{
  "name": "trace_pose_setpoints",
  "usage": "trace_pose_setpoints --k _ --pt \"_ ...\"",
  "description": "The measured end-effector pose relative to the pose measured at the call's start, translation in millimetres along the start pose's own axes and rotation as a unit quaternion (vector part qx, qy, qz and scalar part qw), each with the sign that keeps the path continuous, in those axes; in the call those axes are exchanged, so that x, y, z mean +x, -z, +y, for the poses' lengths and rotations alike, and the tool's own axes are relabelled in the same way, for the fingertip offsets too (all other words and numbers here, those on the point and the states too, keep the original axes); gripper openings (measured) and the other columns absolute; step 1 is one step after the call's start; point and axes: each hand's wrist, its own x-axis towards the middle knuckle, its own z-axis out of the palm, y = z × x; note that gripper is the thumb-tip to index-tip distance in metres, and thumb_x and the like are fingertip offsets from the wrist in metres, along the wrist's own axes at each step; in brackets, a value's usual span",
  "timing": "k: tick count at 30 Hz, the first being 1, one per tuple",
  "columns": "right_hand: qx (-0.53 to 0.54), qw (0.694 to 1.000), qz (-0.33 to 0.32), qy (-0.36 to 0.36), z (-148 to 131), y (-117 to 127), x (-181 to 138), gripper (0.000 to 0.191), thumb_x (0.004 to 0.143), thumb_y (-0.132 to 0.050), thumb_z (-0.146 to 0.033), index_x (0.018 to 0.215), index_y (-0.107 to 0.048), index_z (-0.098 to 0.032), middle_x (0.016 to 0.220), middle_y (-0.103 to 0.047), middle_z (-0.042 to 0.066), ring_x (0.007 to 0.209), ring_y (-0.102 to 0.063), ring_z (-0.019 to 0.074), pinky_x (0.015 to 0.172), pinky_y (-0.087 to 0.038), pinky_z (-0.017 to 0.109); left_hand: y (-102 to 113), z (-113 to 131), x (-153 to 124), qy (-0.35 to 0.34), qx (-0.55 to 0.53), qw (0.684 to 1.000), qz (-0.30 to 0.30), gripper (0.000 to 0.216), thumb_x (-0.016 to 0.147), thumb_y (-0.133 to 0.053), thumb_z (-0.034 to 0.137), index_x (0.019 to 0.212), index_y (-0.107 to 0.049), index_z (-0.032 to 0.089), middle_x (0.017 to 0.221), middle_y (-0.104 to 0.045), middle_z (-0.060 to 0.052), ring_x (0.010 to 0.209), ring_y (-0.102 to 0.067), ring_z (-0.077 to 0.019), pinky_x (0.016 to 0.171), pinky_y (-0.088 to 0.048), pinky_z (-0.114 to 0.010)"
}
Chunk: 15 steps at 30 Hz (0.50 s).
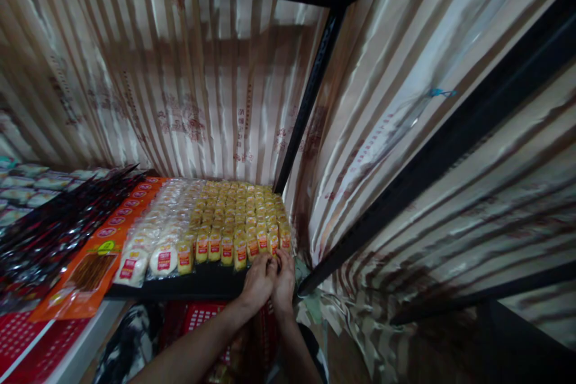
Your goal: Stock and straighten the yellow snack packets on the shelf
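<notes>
Both my hands meet at the front right corner of a dark shelf (202,285). My left hand (257,283) and my right hand (284,279) lie side by side, fingers bent forward and pressed against the front row of small yellow packets with red labels (238,216). The fingertips are closed on the nearest packets at the row's right end; which single packet each holds is too small to tell. The yellow packets stand upright in several tight rows reaching to the back of the shelf.
Left of the yellow rows lie round white packets (157,234), then flat orange packs (96,252) and dark glossy packs (49,228). A striped shiny curtain (189,90) backs the shelf. A black post (310,96) stands right of the packets. A red basket (202,318) sits below.
</notes>
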Motion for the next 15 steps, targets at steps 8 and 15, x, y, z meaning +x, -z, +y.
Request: trace_pose_setpoints --k 8,15 --pt "-0.007 1.000 -0.028 0.005 10 2 -1 0.042 0.077 -0.036 -0.023 0.108 -0.064 -0.017 0.112 -0.059 0.011 0.105 -0.052 0.0198 0.094 -0.041 0.038 -15 -7 9 -0.004 -0.048 0.999 -0.001 0.039 0.082 -0.038 0.017 0.115 -0.058 0.011 0.129 -0.054 -0.012 0.123 -0.045 -0.0178 0.109 -0.029 -0.036" --pt "-0.018 0.999 -0.029 0.031 14 -2 -5 0.044 0.076 -0.036 -0.019 0.111 -0.063 -0.020 0.113 -0.057 0.009 0.108 -0.050 0.0185 0.094 -0.042 0.035 -19 -13 10 0.004 -0.076 0.997 -0.007 0.043 0.080 -0.038 0.017 0.119 -0.057 0.015 0.130 -0.053 -0.009 0.124 -0.045 -0.0167 0.109 -0.030 -0.036"
